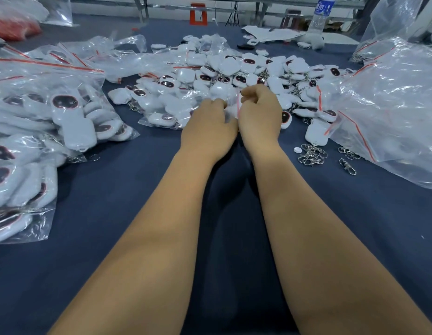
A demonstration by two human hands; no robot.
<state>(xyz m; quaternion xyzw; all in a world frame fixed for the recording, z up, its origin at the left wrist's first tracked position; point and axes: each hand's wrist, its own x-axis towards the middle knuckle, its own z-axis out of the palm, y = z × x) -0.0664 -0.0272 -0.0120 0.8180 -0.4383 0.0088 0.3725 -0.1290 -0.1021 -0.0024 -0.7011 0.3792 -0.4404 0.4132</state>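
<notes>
Both my hands meet at the middle of a dark blue table (127, 180). Between them is a small clear zip bag (230, 106) with a red seal strip and a white keychain toy inside. My left hand (208, 126) pinches the bag's left side. My right hand (259, 112) has its fingers curled round the bag's red-striped edge. Just behind the hands lies a heap of loose white keychain toys (234, 71) with dark faces.
Large clear bags full of the toys (40, 122) lie at the left. A pile of crumpled clear bags (391, 105) sits at the right. Loose metal clasps (311, 154) lie near the right. A water bottle (321, 13) stands at the back.
</notes>
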